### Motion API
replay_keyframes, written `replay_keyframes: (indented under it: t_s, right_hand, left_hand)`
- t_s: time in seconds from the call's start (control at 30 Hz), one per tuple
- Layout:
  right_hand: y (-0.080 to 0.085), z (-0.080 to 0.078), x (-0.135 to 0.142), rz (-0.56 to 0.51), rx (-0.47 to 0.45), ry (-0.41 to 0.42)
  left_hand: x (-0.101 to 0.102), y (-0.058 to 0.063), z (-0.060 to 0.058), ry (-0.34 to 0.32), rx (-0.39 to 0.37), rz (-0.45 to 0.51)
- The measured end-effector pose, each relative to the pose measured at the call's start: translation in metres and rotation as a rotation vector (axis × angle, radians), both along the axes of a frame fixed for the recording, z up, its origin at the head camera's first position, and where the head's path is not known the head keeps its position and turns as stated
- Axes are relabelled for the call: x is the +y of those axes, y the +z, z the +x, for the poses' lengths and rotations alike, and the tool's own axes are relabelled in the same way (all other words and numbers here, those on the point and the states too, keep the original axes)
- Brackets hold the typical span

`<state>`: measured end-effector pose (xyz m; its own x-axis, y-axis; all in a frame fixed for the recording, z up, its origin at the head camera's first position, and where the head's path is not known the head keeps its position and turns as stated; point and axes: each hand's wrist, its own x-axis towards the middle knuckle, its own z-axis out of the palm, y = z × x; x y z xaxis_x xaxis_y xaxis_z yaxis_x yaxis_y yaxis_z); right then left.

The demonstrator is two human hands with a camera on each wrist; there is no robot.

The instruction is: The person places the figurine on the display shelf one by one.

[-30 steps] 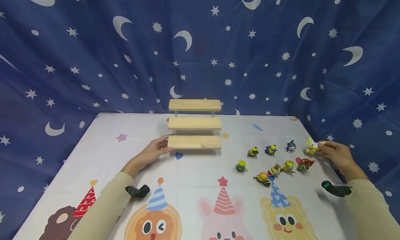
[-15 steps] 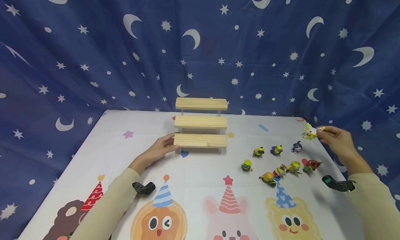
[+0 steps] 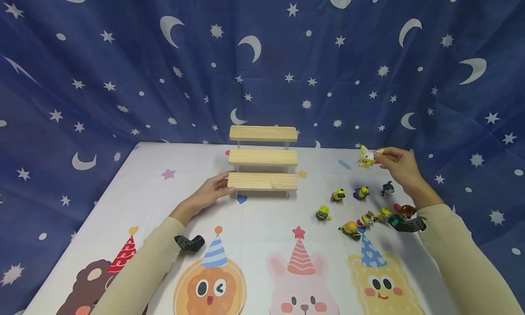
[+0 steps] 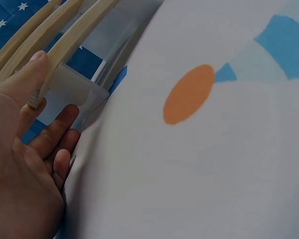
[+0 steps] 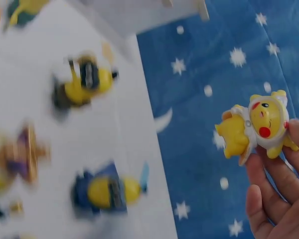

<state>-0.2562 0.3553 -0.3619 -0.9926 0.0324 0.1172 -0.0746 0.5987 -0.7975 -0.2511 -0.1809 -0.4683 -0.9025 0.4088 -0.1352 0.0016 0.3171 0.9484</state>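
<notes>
A blue moon-and-star curtain (image 3: 279,59) hangs behind the white worktop (image 3: 266,219). A three-step wooden stand (image 3: 262,157) sits near the middle of the far edge; the left hand (image 3: 208,194) grips the left end of its lowest board (image 3: 262,181). The right hand (image 3: 401,168) pinches a yellow-and-white figure (image 3: 366,158) in the air, towards the far right corner. Smaller figures (image 3: 362,193) cluster towards the right edge, one reddish-brown figure (image 3: 408,210) seemingly half hidden by the wrist camera (image 3: 406,224)

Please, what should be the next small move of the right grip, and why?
Probably carry the yellow-and-white toy toward the wooden shelf: the right grip holds it in the air, while the left grip holds the lowest plank.
</notes>
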Motion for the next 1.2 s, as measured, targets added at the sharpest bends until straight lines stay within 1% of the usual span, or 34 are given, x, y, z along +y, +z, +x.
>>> replay_keyframes:
  t_s: [0.1,0.23,0.47,0.6,0.8,1.03,1.13,1.2]
  right_hand:
    - [-0.001,-0.006,-0.018,-0.037,0.009,0.020]
    - [-0.004,-0.010,-0.036,-0.049,0.020,0.035]
    - [-0.005,-0.017,-0.060,-0.067,-0.012,0.074]
    - [-0.002,-0.023,-0.073,-0.086,0.000,0.101]
    - [0.004,-0.029,-0.092,-0.115,-0.005,0.134]
    - [0.010,-0.032,-0.115,-0.131,-0.021,0.154]
    - [0.013,-0.035,-0.128,-0.145,-0.030,0.165]
    - [0.014,-0.039,-0.137,-0.159,-0.026,0.170]
  left_hand:
    - [0.000,0.001,-0.001,0.008,-0.003,-0.004]
    - [0.001,0.000,-0.002,0.004,-0.004,-0.003]
    - [0.002,-0.002,-0.001,0.007,-0.034,-0.028]
    - [0.001,-0.001,0.000,0.007,-0.029,-0.032]
    - [0.002,0.001,0.000,0.012,-0.019,-0.035]
    - [0.004,-0.001,0.001,-0.017,-0.016,-0.006]
    - [0.002,0.000,0.001,-0.005,-0.022,-0.002]
    - [0.000,0.000,0.000,-0.002,-0.013,-0.014]
